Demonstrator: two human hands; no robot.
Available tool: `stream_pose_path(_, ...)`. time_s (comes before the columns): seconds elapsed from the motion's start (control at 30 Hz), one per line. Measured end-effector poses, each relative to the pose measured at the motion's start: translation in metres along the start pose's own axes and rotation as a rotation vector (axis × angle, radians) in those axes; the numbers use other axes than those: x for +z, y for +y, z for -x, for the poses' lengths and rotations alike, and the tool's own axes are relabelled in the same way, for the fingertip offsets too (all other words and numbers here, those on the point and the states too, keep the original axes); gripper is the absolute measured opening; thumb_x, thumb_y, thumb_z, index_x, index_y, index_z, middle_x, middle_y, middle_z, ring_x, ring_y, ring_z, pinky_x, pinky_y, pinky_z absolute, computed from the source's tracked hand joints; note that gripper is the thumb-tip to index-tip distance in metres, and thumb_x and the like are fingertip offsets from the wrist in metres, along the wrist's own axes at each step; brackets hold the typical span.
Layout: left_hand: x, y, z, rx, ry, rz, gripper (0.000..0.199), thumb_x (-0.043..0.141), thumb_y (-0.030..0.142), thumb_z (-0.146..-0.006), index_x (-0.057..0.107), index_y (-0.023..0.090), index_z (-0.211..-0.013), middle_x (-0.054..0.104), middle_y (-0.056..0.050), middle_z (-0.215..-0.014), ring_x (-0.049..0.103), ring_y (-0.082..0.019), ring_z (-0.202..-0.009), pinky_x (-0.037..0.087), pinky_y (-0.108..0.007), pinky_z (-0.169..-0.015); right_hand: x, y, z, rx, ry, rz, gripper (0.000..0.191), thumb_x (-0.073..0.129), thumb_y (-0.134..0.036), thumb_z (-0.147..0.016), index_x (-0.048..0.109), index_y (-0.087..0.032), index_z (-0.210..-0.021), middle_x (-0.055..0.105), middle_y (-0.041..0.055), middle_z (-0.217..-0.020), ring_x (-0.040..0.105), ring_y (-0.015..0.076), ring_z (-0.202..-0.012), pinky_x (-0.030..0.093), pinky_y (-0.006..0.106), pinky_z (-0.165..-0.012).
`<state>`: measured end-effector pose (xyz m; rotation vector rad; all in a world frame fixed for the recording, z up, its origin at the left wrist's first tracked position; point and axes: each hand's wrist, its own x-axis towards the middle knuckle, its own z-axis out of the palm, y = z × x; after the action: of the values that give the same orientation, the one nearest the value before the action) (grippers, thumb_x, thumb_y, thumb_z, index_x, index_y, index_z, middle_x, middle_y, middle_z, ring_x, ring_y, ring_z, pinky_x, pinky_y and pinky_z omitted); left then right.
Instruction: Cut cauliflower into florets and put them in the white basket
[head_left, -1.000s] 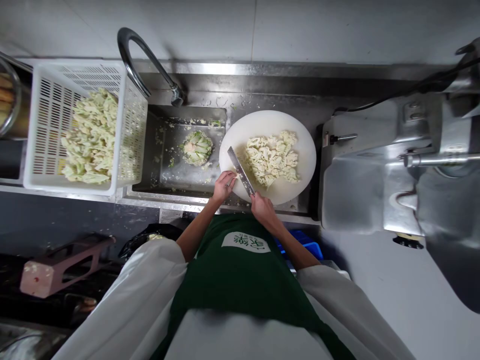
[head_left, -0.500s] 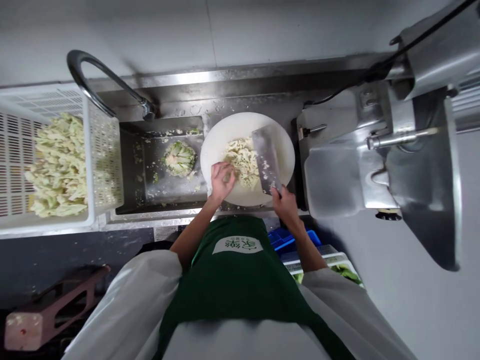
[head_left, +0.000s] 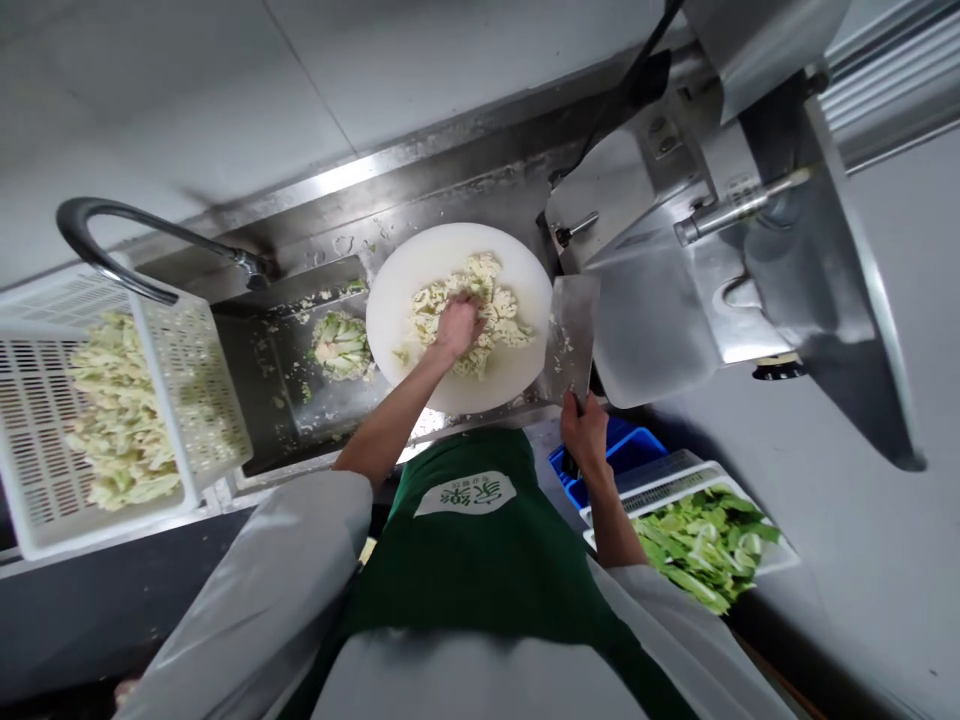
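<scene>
A round white cutting board (head_left: 390, 330) carries a loose spread of cut cauliflower pieces (head_left: 504, 308). My left hand (head_left: 459, 325) presses into the middle of them with curled fingers, its fingertips partly hidden among the pieces. In my right hand (head_left: 585, 430) is the dark handle of a cleaver (head_left: 568, 335). The cleaver's broad blade, with bits of cauliflower stuck to it, points away from me just past the board's right edge. A larger head of cauliflower (head_left: 341, 345) lies in the sink (head_left: 292, 425), left of the board.
On the left, a white basket (head_left: 166, 385) holds many cauliflower pieces, with a curved faucet (head_left: 161, 235) above it. A metal slicing machine (head_left: 660, 330) stands close at right. Below it are a blue crate (head_left: 637, 445) and a white basket (head_left: 784, 555) of leafy greens (head_left: 709, 540).
My left hand has moved from the board's near left edge into the pieces, which lie more spread out. The cleaver has swung right, off the board. The view has tilted.
</scene>
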<state>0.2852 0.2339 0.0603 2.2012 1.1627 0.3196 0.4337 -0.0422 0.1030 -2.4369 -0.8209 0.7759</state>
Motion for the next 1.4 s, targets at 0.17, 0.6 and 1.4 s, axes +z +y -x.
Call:
stream_pose_path(0.17, -0.015, -0.003, 0.013, -0.117, 0.062, 0.323, 0.017, 0.073, 0.028, -0.086, 0.073, 0.015, -0.097, 0.063, -0.007, -0.086, 0.062, -0.021, -0.083, 0.055, -0.037, -0.082, 0.001, -0.011, -0.005, -0.034, -0.035, -0.009, 0.045, 0.040, -0.049, -0.097, 0.068, -0.015, -0.110, 0.074, 0.0147, -0.092, 0.066, 0.0278, -0.090, 0.047, 0.034, -0.076)
stream_pose_path(0.6, -0.093, -0.057, 0.171, -0.521, 0.663, 0.810, 0.039, 0.082, 0.050, -0.077, 0.071, 0.019, -0.097, 0.063, 0.001, -0.081, 0.062, -0.009, -0.067, 0.056, -0.023, -0.064, 0.031, -0.064, 0.014, -0.431, -0.334, 0.325, 0.040, 0.034, -0.044, -0.104, 0.063, -0.016, -0.102, 0.070, 0.0105, -0.075, 0.065, 0.0239, -0.070, 0.037, 0.029, -0.064)
stream_pose_path(1.4, -0.011, -0.071, 0.226, -0.522, 0.668, 0.240, 0.016, 0.068, 0.021, -0.085, 0.072, 0.017, -0.100, 0.062, -0.005, -0.093, 0.060, -0.013, -0.065, 0.056, -0.031, -0.070, 0.073, -0.102, 0.056, -0.633, -0.782, 0.937, 0.032, 0.026, -0.021, -0.108, 0.054, -0.013, -0.122, 0.075, 0.0164, -0.100, 0.074, 0.0266, -0.093, 0.048, 0.031, -0.075)
